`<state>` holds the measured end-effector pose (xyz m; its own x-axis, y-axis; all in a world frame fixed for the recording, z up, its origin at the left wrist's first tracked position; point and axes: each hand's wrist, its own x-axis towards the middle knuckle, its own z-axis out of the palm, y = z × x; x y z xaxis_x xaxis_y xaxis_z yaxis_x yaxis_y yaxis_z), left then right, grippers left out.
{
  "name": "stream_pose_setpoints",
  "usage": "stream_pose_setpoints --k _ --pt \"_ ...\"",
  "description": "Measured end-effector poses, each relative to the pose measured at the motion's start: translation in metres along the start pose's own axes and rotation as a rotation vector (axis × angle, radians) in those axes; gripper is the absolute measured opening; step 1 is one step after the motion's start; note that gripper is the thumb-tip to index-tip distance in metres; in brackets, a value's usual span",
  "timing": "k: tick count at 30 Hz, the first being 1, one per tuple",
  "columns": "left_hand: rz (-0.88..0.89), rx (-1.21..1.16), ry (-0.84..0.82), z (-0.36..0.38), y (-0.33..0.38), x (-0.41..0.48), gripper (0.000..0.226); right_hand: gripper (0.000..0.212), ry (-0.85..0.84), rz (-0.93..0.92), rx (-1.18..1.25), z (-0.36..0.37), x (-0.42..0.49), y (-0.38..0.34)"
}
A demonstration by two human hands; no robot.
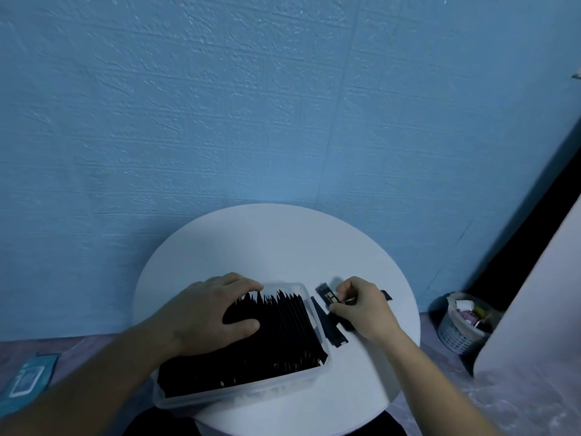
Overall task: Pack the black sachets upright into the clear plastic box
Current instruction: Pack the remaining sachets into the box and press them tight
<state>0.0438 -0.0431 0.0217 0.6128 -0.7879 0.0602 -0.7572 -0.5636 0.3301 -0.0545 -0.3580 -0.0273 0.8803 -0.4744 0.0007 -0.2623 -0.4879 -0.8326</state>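
Under your left hand (213,309), the clear rectangular plastic box (327,360) sits on the round white table (283,243). It is packed almost full with a row of black foil sachets (276,338) standing on edge. That hand lies spread over the top edges of the row at its far-left end. Its fingers are relaxed and only lightly bent, the thumb rests on the tops nearer you, and it grips nothing.

Just right of the box, your right hand (361,306) pinches a single black sachet with pale print (328,297) between thumb and fingertips. Blur makes it hard to tell whether this one is lifted off the table. Below that hand, a few loose black sachets (333,333) lie flat on the table, close beside the box's right wall. Another dark strip (386,294) shows past the far side of your right hand.

Well to the right of that hand, a white perforated basket (459,333) holding scraps stands on the floor. Left of your left forearm, a blue packet (28,377) lies on the floor.
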Motion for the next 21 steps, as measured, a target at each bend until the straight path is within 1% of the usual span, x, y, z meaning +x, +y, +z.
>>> stream_pose_setpoints --k 4,9,12,14,18,21 --pt "0.033 -0.01 0.025 0.0 -0.001 0.004 0.068 0.021 -0.012 -0.003 0.054 -0.001 0.0 -0.001" --pt "0.12 -0.074 0.052 -0.002 0.005 0.013 0.053 0.018 0.022 -0.008 0.316 -0.01 -0.018 -0.019" --pt "0.18 -0.091 0.013 -0.001 0.013 0.017 0.046 0.02 -0.044 -0.025 0.423 -0.013 -0.036 -0.038" --pt "0.213 -0.072 -0.027 0.001 0.019 0.021 0.044 0.022 -0.089 -0.028 0.437 -0.01 -0.046 -0.047" --pt "0.272 0.002 -0.075 0.007 0.032 0.026 0.046 0.024 -0.123 -0.043 0.447 -0.004 -0.063 -0.059" --pt "0.295 0.022 -0.083 0.009 0.036 0.026 0.043 0.022 -0.146 -0.073 0.364 -0.001 -0.07 -0.062"
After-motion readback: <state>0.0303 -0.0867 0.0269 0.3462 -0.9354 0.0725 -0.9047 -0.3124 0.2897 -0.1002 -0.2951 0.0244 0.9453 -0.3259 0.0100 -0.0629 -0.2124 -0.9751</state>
